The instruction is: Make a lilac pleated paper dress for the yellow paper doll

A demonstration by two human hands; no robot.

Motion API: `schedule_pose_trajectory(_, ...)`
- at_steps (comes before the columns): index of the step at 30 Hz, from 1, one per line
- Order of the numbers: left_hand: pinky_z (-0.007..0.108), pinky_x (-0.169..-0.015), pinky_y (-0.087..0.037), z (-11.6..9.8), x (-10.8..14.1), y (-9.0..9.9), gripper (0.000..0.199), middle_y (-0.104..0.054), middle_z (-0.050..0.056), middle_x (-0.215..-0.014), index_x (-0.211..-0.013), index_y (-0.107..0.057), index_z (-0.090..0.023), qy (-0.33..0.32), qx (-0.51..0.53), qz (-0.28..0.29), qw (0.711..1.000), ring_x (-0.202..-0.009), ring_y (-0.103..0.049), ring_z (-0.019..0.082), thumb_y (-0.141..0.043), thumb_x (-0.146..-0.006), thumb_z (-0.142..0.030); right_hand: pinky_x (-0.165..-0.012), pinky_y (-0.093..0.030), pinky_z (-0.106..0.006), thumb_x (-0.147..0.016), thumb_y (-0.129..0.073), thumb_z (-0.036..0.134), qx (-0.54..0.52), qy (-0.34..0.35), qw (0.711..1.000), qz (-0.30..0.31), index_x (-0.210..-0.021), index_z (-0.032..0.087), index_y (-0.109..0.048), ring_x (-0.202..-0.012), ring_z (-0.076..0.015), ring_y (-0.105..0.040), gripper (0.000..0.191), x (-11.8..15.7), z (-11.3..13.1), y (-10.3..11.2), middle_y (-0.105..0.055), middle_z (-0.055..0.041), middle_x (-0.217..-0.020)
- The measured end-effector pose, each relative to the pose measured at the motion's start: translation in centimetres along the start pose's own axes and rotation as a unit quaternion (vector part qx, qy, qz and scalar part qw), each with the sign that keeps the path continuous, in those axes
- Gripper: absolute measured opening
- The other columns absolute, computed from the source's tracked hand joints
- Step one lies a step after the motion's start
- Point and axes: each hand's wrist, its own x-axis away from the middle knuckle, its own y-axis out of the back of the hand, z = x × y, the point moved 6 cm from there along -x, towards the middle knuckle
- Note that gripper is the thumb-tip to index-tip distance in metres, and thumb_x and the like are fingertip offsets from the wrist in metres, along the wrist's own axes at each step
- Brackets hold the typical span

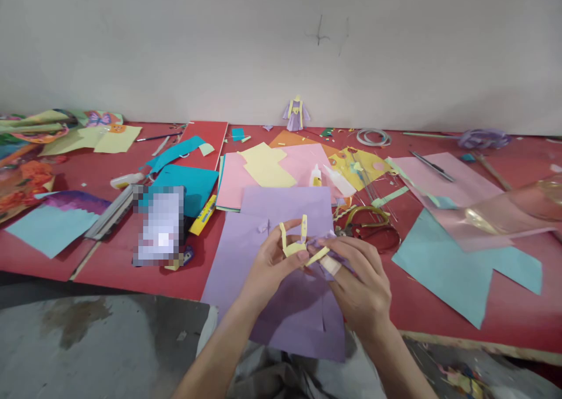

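Two hands work here: my left hand (pixel 276 258) and right hand (pixel 362 273) have their fingers partly curled, pinching a yellow-and-purple paper piece (pixel 295 248) above purple sheets (pixel 235 252) on the red tabletop (pixel 132 282). Two yellow strips (pixel 304 229) point up; I cannot tell its long axis. My forearms angle inward. Print on the yellow pack (pixel 203 215) is too blurred to read.

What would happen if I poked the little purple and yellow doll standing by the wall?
The little doll would probably tip over easily, since it stands upright on the red table and looks thin. It's likely very light, because it seems to be made of folded paper. Its thin yellow strips might bend if you pinch them.
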Motion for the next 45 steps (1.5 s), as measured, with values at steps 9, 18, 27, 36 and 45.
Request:
schedule_pose_trajectory(9, 0.027, -0.064, -0.057, 0.51, -0.03, 0.33, 0.054, -0.074, 0.003, -0.089, -0.120, -0.060, -0.019, 0.019, 0.014, -0.031, 0.999, -0.072, -0.067, 0.015, -0.085, -0.073, -0.027, -0.082, -0.053, -0.042, -0.093, -0.063, 0.010, -0.019, 0.005, 1.000, 0.017, -0.120, 0.025, -0.072, -0.097, -0.0245, -0.067, 0.033, -0.22, -0.01, -0.31, -0.078, -0.0054, -0.103)
schedule_pose_trajectory(18, 0.027, -0.071, -0.056, 0.50, 0.08, 0.67, 0.049, -0.076, 0.003, -0.089, -0.115, -0.064, -0.019, 0.018, -0.005, -0.032, 0.999, -0.075, -0.070, 0.015, -0.087, -0.072, -0.027, -0.081, -0.052, -0.041, -0.094, -0.060, 0.008, -0.011, 0.009, 0.999, 0.029, -0.129, 0.027, -0.069, -0.098, -0.0244, -0.067, 0.041, -0.01, -0.06, -0.31, -0.079, -0.0049, -0.102)
schedule_pose_trajectory(27, 0.028, -0.071, -0.057, 0.41, 0.09, 0.68, 0.050, -0.076, 0.003, -0.086, -0.116, -0.063, -0.019, 0.018, -0.021, -0.031, 0.999, -0.074, -0.071, 0.016, -0.087, -0.073, -0.027, -0.081, -0.051, -0.040, -0.095, -0.058, 0.010, -0.007, 0.008, 1.000, 0.029, -0.125, 0.028, -0.070, -0.096, -0.0238, -0.068, 0.037, -0.19, -0.09, -0.34, -0.079, -0.0042, -0.101)
schedule_pose_trajectory(36, 0.029, -0.074, -0.057, 0.47, -0.10, 0.75, 0.048, -0.077, 0.003, -0.084, -0.117, -0.061, -0.019, 0.006, -0.032, -0.018, 0.999, -0.074, -0.073, 0.017, -0.084, -0.076, -0.030, -0.079, -0.051, -0.039, -0.094, -0.058, 0.007, -0.006, 0.006, 1.000, 0.028, -0.126, 0.026, -0.068, -0.093, -0.0235, -0.067, 0.038, -0.32, 0.03, -0.36, -0.079, -0.0052, -0.096)
schedule_pose_trajectory(45, 0.027, -0.078, -0.057, 0.52, -0.30, 0.71, 0.051, -0.077, 0.003, -0.087, -0.126, -0.061, -0.020, 0.010, -0.065, -0.015, 0.998, -0.079, -0.074, 0.016, -0.081, -0.080, -0.029, -0.081, -0.058, -0.038, -0.089, -0.063, 0.004, -0.025, -0.052, 0.998, 0.007, -0.116, 0.026, -0.072, -0.089, -0.0220, -0.069, 0.036, -0.48, -0.85, -0.36, -0.078, -0.0048, -0.092)
